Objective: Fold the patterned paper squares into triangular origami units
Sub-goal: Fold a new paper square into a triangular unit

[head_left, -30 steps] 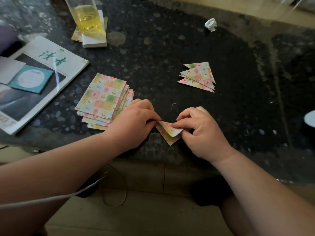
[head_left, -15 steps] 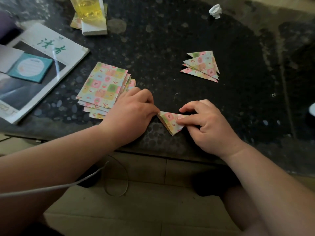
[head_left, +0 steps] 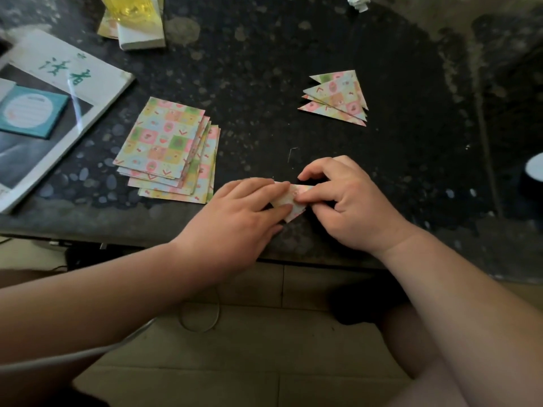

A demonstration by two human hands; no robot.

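A small folded piece of patterned paper [head_left: 296,201] lies near the front edge of the dark stone table [head_left: 264,83], mostly covered by my hands. My left hand [head_left: 241,218] lies over its left part with fingers stretched flat, pressing it down. My right hand [head_left: 349,207] has curled fingers and pinches the paper's right part between thumb and forefinger. A fanned stack of unfolded patterned squares [head_left: 170,148] sits left of my hands. Several finished triangular units [head_left: 338,98] lie overlapped at the back right.
A magazine [head_left: 58,92] with a teal card [head_left: 29,111] on it lies at the far left. A glass of yellow liquid [head_left: 129,7] stands on a white block at the back. A crumpled white scrap [head_left: 358,1] lies far back; a round object [head_left: 533,177] sits at the right edge.
My left fingers have slid right and flattened over the folded paper. The raised flap is pressed down, and my hands are closer together, hiding most of the paper.
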